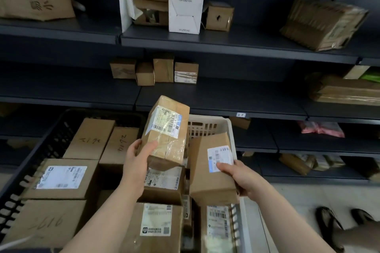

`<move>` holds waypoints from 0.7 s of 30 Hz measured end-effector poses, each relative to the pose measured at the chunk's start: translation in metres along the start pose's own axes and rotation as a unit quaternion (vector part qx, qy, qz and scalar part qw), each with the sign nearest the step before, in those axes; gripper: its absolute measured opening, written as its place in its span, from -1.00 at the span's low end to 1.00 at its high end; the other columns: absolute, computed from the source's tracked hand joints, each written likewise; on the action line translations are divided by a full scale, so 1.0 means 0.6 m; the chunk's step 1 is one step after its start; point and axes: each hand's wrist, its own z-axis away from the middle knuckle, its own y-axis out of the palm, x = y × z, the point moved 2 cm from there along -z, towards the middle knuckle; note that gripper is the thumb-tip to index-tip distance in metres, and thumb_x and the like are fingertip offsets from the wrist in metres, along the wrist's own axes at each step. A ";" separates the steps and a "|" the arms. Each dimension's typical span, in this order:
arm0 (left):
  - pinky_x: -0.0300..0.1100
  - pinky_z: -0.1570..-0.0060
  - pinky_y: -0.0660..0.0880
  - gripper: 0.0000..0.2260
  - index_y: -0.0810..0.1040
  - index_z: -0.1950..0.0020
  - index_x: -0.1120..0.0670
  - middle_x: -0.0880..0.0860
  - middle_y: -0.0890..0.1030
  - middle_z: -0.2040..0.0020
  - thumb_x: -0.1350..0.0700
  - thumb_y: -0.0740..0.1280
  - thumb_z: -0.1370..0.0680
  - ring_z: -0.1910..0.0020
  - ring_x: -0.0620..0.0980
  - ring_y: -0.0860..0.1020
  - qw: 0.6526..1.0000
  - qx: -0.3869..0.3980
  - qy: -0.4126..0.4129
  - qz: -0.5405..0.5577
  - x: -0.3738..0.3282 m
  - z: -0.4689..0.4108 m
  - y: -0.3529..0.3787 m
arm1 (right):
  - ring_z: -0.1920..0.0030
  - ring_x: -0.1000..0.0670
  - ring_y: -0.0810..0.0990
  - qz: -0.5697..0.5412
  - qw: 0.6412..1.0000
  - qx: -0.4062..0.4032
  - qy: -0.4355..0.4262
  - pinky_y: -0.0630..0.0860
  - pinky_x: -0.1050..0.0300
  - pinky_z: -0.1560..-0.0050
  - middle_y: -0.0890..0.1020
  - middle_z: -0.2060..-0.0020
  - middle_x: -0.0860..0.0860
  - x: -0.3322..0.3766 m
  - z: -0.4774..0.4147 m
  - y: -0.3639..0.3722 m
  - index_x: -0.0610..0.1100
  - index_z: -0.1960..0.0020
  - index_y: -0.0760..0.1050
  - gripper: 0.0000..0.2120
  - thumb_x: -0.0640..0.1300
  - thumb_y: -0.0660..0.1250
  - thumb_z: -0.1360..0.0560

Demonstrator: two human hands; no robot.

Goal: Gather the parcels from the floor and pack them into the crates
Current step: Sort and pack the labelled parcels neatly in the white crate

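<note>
Left hand gripping taped cardboard parcel above black crate, right hand clasping labelled brown parcel over white crate, dark shelving behind.

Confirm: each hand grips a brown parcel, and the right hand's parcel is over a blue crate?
Colour is wrong: the head view shows a white crate, not blue. Otherwise right: the left hand grips the taped parcel, and the right hand grips the plain parcel over that crate.

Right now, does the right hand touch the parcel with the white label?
Touching. The head view shows the right hand gripping the parcel at its lower edge, thumb on its label.
</note>
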 end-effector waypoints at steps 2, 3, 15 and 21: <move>-0.12 0.13 0.49 -0.47 0.32 -0.44 -0.04 0.03 0.54 -0.19 -0.03 0.40 -0.51 -0.08 -0.01 0.55 1.000 0.011 -0.002 -0.004 0.001 0.006 -0.006 | 0.02 -0.06 0.66 0.012 1.000 -0.004 0.012 0.57 0.13 0.28 0.63 -0.08 -0.04 -0.023 0.019 0.008 -0.03 -0.37 0.31 -0.43 0.10 0.45 -0.47; -0.12 0.12 0.50 -0.47 0.31 -0.44 -0.03 0.03 0.53 -0.18 -0.03 0.40 -0.52 -0.08 0.00 0.55 1.000 0.016 -0.003 -0.005 0.000 0.008 -0.009 | 0.02 -0.06 0.66 0.016 1.000 -0.005 0.019 0.56 0.14 0.29 0.63 -0.09 -0.05 -0.034 0.028 0.015 -0.04 -0.37 0.30 -0.44 0.09 0.44 -0.48; -0.11 0.15 0.50 -0.49 0.34 -0.42 -0.02 0.06 0.53 -0.22 -0.04 0.39 -0.51 -0.08 0.02 0.54 0.998 0.051 -0.028 -0.014 0.006 0.026 -0.043 | -0.02 -0.10 0.68 0.058 0.993 -0.013 0.098 0.61 -0.09 -0.13 0.70 -0.01 -0.06 -0.130 0.081 0.066 -0.09 -0.17 0.53 -0.73 -0.14 0.41 -0.49; -0.12 0.13 0.53 -0.50 0.35 -0.42 0.00 0.05 0.54 -0.22 -0.01 0.40 -0.52 -0.07 -0.02 0.56 0.999 0.030 -0.027 0.013 -0.013 0.021 -0.076 | -0.12 -0.08 0.56 0.226 0.968 -0.109 0.026 0.56 0.07 -0.03 0.54 -0.17 -0.07 -0.082 0.076 0.083 -0.09 -0.38 0.31 -0.40 -0.28 0.41 -0.40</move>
